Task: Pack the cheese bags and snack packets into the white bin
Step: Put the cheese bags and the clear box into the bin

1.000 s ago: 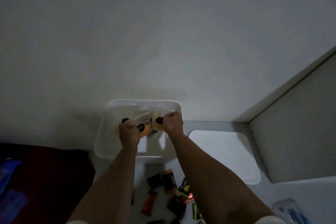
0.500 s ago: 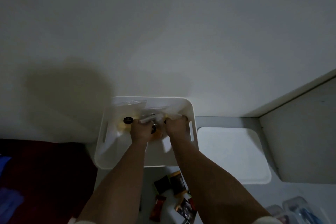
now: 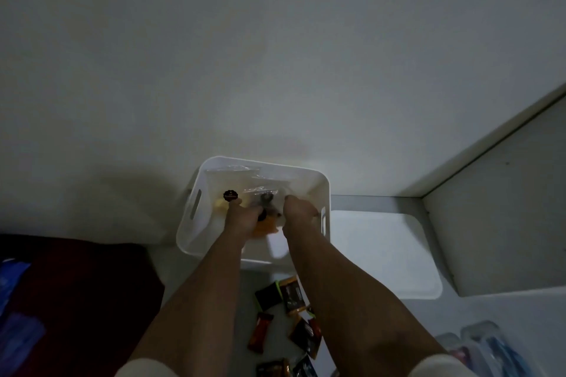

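Down inside the white bin (image 3: 196,223), both hands are on the clear cheese bags (image 3: 245,184): left hand (image 3: 242,217) and right hand (image 3: 298,214) curl round the plastic. Snack packets (image 3: 288,297) lie on the worktop (image 3: 477,312) between the forearms.

A plain pale wall (image 3: 275,55) fills most of the dim view. A dark red cloth (image 3: 76,300) lies lower left. A white lid (image 3: 382,254) rests on the bench (image 3: 505,309).
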`<state>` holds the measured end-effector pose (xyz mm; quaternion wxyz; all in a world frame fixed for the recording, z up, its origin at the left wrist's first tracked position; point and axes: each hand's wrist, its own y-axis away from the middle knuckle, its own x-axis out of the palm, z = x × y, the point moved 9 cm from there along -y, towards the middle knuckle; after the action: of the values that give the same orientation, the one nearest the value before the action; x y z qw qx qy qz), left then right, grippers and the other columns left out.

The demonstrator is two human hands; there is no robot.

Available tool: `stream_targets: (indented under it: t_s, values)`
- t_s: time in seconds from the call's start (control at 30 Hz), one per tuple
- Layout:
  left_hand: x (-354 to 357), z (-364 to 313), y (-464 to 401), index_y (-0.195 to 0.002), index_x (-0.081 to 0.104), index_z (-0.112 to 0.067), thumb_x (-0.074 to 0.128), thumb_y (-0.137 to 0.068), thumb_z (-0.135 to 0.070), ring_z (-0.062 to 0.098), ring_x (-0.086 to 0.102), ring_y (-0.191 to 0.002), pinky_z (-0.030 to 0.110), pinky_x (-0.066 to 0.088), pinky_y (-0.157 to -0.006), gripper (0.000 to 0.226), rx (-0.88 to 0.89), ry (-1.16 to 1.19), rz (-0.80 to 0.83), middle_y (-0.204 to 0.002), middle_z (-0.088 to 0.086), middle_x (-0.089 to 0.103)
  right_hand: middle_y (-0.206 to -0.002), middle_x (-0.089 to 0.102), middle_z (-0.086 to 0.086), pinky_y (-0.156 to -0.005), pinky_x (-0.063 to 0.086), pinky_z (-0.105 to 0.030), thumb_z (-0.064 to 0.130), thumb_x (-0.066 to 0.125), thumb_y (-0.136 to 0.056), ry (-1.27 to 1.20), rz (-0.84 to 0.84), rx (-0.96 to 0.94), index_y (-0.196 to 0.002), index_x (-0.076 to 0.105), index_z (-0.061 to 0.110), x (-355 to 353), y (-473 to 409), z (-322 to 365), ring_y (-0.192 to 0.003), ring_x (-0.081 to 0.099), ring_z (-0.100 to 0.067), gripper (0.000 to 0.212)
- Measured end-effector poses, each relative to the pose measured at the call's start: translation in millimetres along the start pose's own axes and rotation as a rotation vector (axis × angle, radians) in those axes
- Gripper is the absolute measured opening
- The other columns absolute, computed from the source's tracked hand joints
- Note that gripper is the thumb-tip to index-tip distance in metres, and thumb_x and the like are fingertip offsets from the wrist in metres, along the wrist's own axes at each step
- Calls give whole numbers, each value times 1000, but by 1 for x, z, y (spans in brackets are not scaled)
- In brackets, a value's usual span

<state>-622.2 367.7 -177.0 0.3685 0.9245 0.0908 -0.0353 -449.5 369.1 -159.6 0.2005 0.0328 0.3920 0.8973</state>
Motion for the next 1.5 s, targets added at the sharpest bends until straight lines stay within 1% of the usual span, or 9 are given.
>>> stream_targets:
  t_s: [0.07,0.17,0.23,0.3,0.47,0.63,0.8,1.13,1.5]
  values:
    - [9,-4,16,-155,31,-14,66,-95,-7,28,49,-108,38,53,-64,69,3,30,46,-145,13,45,-91,58,-9,-55,47,-29,9,55,-95,9,-48,-47,-127,55,-4,-10,-1,3,-66,55,-17,35]
    - [16,-14,36,-132,54,-15,64,-95,-2,27,51,-102,47,54,-87,41,78,-49,53,-118,8,54,-93,62,-16,-80,60,-45,7,56,-92,43,-79,-104,-93,58,6,-23,4,10,-78,58,-26,3]
    - [15,-17,39,-100,61,-25,66,-93,-8,27,55,-96,47,53,-91,19,138,-136,11,-108,7,62,-100,59,-14,-93,57,-53,9,58,-94,32,7,-79,-98,55,7,-27,9,8,-91,59,-29,5]
    - [16,-27,45,-80,65,-25,65,-93,-18,23,58,-79,38,50,-73,15,247,-271,-38,-102,14,73,-112,55,-14,-97,55,-53,8,58,-96,64,99,-71,-103,54,8,-34,18,8,-109,57,-33,8]
    - [34,-54,78,-120,67,-9,53,-99,-18,17,65,-77,26,53,-59,27,351,-310,-47,-112,7,71,-94,73,-22,-82,62,-51,12,62,-83,131,79,-324,-85,72,2,-60,40,33,-97,71,-42,14]
    - [65,-80,129,-107,71,-15,54,-98,-14,16,63,-89,27,47,-71,20,627,-302,-181,-100,-5,68,-94,78,3,-84,60,-38,19,59,-90,151,-53,-635,-94,71,32,-116,75,57,-93,74,-17,19]
    - [134,-59,178,-99,71,-16,55,-95,-11,13,59,-84,24,42,-70,17,749,-267,-51,-94,-7,68,-98,78,3,-84,56,-29,15,55,-94,246,-247,-645,-109,74,19,-218,80,22,-93,71,-12,25]
    - [277,104,206,-87,70,-20,71,-88,-25,34,70,-101,37,55,-78,5,308,-615,459,-102,14,73,-109,76,-12,-92,51,-33,14,59,-90,484,-445,-438,-108,76,15,-437,75,-78,-106,68,-32,24]
    - [338,260,264,-116,65,-11,62,-97,-24,25,68,-93,43,62,-83,24,-40,-713,369,-115,13,70,-147,48,-18,-111,43,-48,32,57,-98,673,-440,-108,-148,45,14,-634,26,-151,-133,50,-38,54]
